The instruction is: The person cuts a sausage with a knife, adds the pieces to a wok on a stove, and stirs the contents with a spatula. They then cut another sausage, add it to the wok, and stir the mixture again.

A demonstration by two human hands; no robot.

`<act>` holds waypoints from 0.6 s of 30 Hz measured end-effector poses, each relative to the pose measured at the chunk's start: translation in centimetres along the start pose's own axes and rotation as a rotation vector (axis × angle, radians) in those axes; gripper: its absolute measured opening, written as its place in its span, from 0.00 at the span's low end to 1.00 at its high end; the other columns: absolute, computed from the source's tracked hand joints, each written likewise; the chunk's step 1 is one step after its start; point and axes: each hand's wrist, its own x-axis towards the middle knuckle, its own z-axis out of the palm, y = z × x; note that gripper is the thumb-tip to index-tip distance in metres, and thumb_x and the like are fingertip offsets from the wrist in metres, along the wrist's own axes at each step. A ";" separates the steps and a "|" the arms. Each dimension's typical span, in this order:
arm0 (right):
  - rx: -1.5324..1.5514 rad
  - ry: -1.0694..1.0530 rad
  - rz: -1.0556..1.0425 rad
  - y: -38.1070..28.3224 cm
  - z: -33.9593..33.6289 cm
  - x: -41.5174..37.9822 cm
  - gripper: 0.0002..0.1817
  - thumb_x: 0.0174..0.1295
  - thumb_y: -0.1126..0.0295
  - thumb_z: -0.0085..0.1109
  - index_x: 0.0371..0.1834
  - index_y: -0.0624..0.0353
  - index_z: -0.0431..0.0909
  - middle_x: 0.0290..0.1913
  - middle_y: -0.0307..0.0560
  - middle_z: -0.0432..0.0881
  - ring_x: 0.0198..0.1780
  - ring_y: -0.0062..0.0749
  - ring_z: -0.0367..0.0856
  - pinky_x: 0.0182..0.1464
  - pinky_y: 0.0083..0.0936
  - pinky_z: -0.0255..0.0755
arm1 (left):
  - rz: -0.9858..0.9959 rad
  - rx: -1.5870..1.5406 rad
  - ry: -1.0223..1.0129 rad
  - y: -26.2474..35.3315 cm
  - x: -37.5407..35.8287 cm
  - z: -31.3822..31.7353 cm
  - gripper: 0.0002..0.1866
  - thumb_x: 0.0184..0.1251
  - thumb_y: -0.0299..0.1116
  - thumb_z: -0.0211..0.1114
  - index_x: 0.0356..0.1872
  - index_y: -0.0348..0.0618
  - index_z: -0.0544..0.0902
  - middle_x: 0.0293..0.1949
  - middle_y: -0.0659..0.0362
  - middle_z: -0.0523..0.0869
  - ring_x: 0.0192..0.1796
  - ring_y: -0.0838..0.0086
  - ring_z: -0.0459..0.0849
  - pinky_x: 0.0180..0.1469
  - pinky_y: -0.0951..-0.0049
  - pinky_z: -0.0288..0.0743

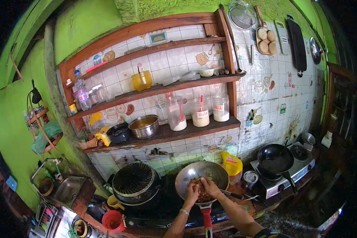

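A metal wok (182,174) with a red handle (207,220) sits on the dark counter, the handle toward me. Inside it lies a brownish-green food mixture (213,176). My left hand (191,193) and my right hand (210,187) are both low in the wok, close together, fingers curled in. Some of the mixture shows around the fingertips, but what is inside each hand is hidden. A black-handled utensil (232,194) leans over the wok's right rim beside my right forearm.
A black grill pan (134,178) stands left of the wok. At right are a yellow pouch (231,166), a tin can (250,178) and a gas stove (279,186) bearing a black frying pan (275,158). Shelves (162,137) with jars hang above. A red bucket (113,221) stands lower left.
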 end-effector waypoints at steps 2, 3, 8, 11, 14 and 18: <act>-0.002 0.018 -0.042 0.9 0.5 0.0 0.26 0.65 0.48 0.36 0.43 0.62 0.71 0.25 0.48 0.75 0.21 0.28 0.73 0.25 0.23 0.68 | -0.226 -0.060 0.005 2.5 -0.5 -0.5 0.16 0.65 0.45 0.51 0.41 0.41 0.70 0.20 0.65 0.73 0.18 0.83 0.69 0.15 0.83 0.62; 0.005 0.005 -0.018 1.2 0.6 0.0 0.25 0.65 0.49 0.36 0.44 0.62 0.70 0.26 0.50 0.76 0.23 0.32 0.75 0.27 0.25 0.70 | -0.316 -0.116 -0.048 3.4 -0.5 -0.8 0.16 0.65 0.45 0.51 0.42 0.41 0.70 0.22 0.64 0.73 0.19 0.83 0.70 0.17 0.84 0.63; -0.185 0.097 -0.095 -0.9 0.2 -0.4 0.23 0.65 0.53 0.37 0.47 0.64 0.68 0.34 0.64 0.76 0.40 0.54 0.76 0.39 0.37 0.69 | 0.149 0.147 0.029 -0.2 0.6 0.1 0.16 0.65 0.43 0.52 0.40 0.38 0.71 0.24 0.62 0.75 0.20 0.81 0.72 0.20 0.80 0.66; -0.190 0.086 -0.036 -0.9 0.1 -0.2 0.24 0.65 0.53 0.36 0.47 0.64 0.69 0.37 0.66 0.76 0.44 0.57 0.74 0.44 0.38 0.67 | 0.332 0.283 0.086 -1.7 0.9 0.5 0.14 0.64 0.39 0.53 0.37 0.36 0.72 0.27 0.55 0.77 0.27 0.71 0.76 0.30 0.72 0.69; -0.143 0.071 -0.075 -0.6 0.2 -0.2 0.25 0.65 0.52 0.34 0.48 0.64 0.69 0.38 0.66 0.76 0.45 0.54 0.74 0.48 0.35 0.66 | 0.073 0.225 0.064 -1.0 1.2 0.2 0.12 0.63 0.36 0.53 0.36 0.35 0.73 0.31 0.48 0.79 0.34 0.61 0.79 0.39 0.64 0.70; -0.136 0.047 -0.051 -2.2 -0.1 -0.9 0.26 0.65 0.52 0.34 0.49 0.66 0.69 0.41 0.67 0.75 0.48 0.50 0.74 0.50 0.33 0.64 | 0.072 0.419 0.037 -0.3 1.2 -0.5 0.17 0.66 0.41 0.49 0.41 0.35 0.75 0.30 0.54 0.80 0.27 0.70 0.79 0.29 0.70 0.72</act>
